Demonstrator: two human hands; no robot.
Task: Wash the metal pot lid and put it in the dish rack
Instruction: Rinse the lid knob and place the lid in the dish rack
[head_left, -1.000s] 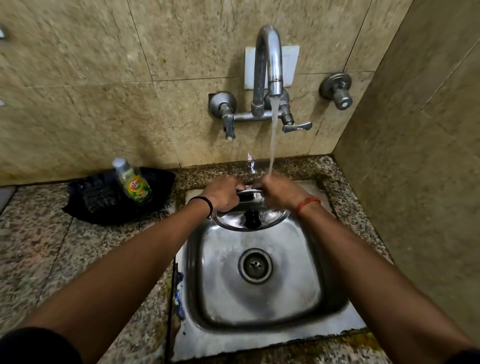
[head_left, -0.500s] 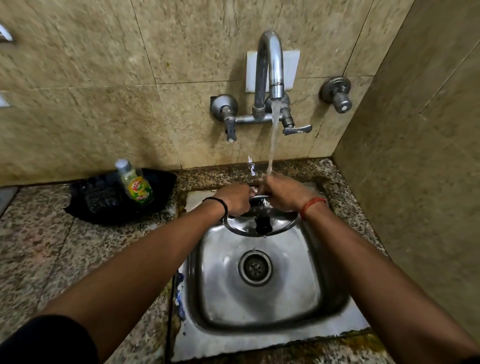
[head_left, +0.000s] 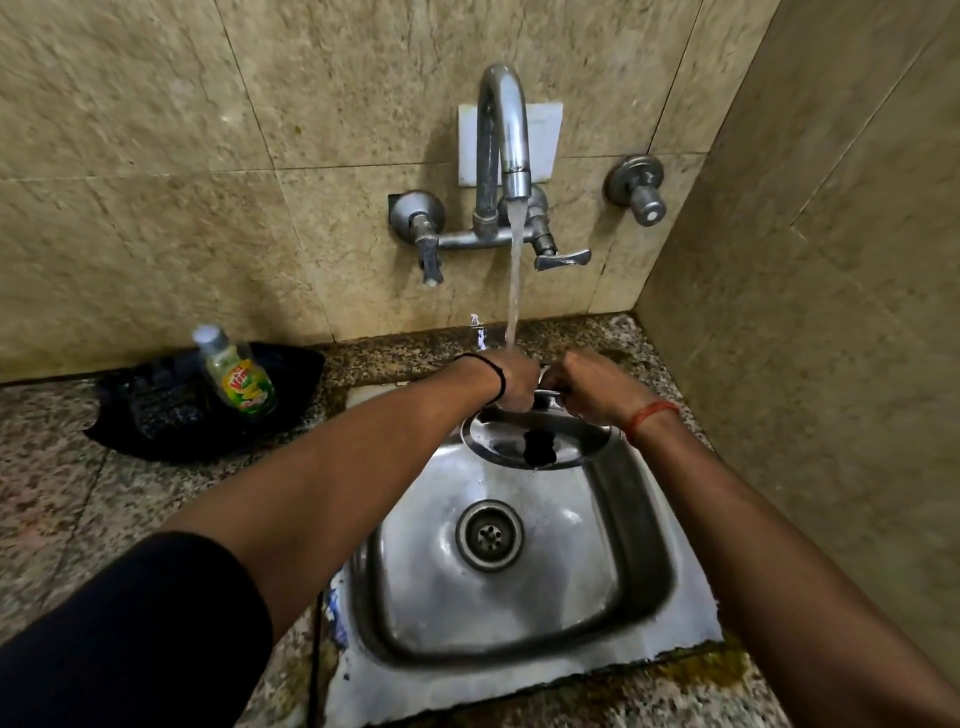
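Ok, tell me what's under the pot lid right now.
Under the pot lid is the steel sink; its drain shows in front. The basin's back wall is covered by the lid and both hands.

Both arms reach forward — left hand (head_left: 511, 382) and right hand (head_left: 592, 387) fisted, close together, knuckles up.

Beige mottled wall tiles (head_left: 156, 130), speckled brown-grey granite counter (head_left: 52, 493), shiny silver sink (head_left: 639, 571) and tap (head_left: 501, 130). Silver pot lid (head_left: 571, 441) with a black knob. Green-yellow soap bottle (head_left: 241, 382) on a black tray (head_left: 156, 415) far left. Black band on the left wrist, orange-red thread on the right, black sleeve (head_left: 130, 639).
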